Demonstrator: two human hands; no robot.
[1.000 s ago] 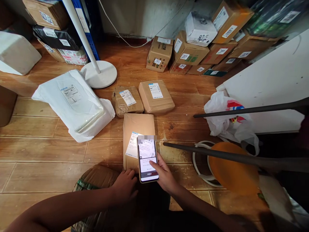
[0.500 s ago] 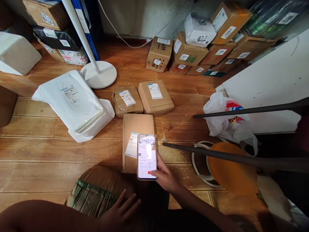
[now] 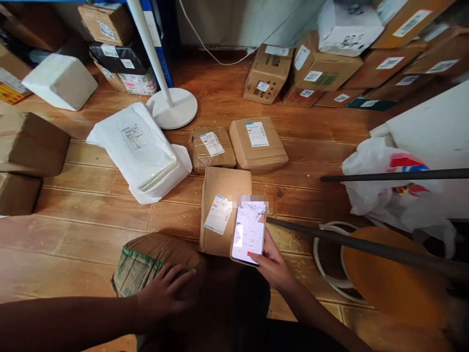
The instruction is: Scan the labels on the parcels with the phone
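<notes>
While the right hand's (image 3: 274,264) grip wraps the phone (image 3: 248,234), hold it steady above the labelled box (image 3: 219,210); the left hand (image 3: 164,289) lies loosely open on the near-left carton (image 3: 148,248).

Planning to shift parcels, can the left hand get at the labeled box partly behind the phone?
Probably yes: the left hand, apparently empty, is near the labeled box, whose left side looks uncovered; the phone hides only part of its right.

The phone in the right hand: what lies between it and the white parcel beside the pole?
In the head view, a labelled carton, then, toward the parcel, bare wooden floor.
</notes>
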